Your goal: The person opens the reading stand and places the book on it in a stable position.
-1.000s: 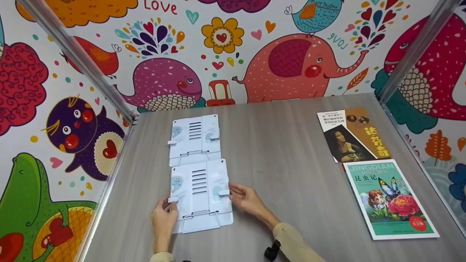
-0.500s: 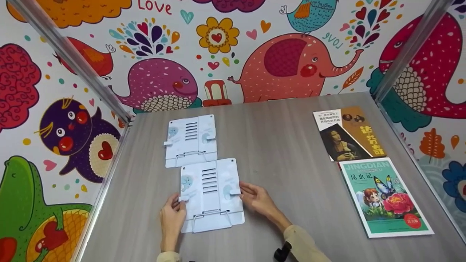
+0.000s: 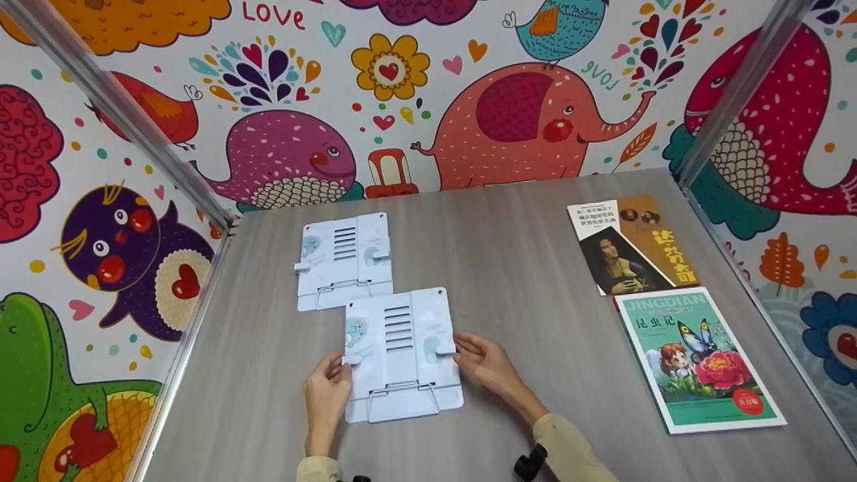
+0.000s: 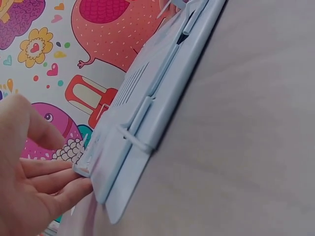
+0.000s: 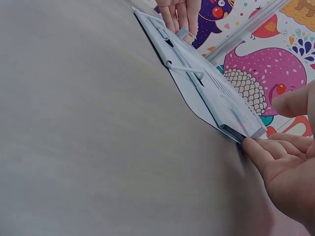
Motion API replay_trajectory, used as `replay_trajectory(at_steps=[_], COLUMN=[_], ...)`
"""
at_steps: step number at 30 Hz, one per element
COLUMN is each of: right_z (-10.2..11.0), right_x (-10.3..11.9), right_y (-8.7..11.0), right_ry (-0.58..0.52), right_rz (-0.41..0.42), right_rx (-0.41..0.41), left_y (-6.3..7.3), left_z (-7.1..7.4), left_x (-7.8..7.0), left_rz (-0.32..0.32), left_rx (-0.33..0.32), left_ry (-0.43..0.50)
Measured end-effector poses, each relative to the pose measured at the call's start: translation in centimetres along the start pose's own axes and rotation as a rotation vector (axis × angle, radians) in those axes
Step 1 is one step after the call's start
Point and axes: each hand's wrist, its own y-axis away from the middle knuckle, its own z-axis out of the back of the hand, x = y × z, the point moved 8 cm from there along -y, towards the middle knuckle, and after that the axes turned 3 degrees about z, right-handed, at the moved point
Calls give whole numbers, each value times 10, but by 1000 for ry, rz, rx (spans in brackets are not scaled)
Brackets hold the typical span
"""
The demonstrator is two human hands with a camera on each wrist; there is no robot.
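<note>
A white folding book stand [image 3: 400, 367] with slots, wire legs and small side clips lies flat on the table near me. My left hand [image 3: 327, 398] touches its left edge with the fingertips beside a clip. On the opposite edge rest the fingertips of my right hand [image 3: 495, 368]. In both wrist views the thumbs stay apart from the stand, and the fingers of the left hand [image 4: 44, 191] and right hand [image 5: 290, 162] are fairly straight against its sides. A second, similar book stand [image 3: 325, 271] lies just behind, further left; neither hand touches it.
Two books lie at the right: a brown and white one [image 3: 659, 258] further back and a green insect book [image 3: 669, 375] in front. The grey wood table [image 3: 515, 268] is bordered by cartoon-printed walls [image 3: 402, 134] with metal corner rails [image 3: 740, 87].
Both hands have slid the near book stand to the right across the table, so it is now offset from the far one. The far stand and the books stay in place; the head view has shifted slightly.
</note>
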Motion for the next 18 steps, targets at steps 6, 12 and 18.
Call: replay_trajectory(at_steps=[6,12,18], right_z=[14,27,40], right_x=[2,4,5], right_y=[2,4,5], right_ry=[12,6,-16], right_rz=[11,7,3], right_rx=[-29,-65,-104], left_y=[2,3,5], left_z=[-12,-24,-37], left_x=[-4,-13,-22], left_rz=[8,-43,-67], left_rx=[38,39,58], left_ry=[33,39,71])
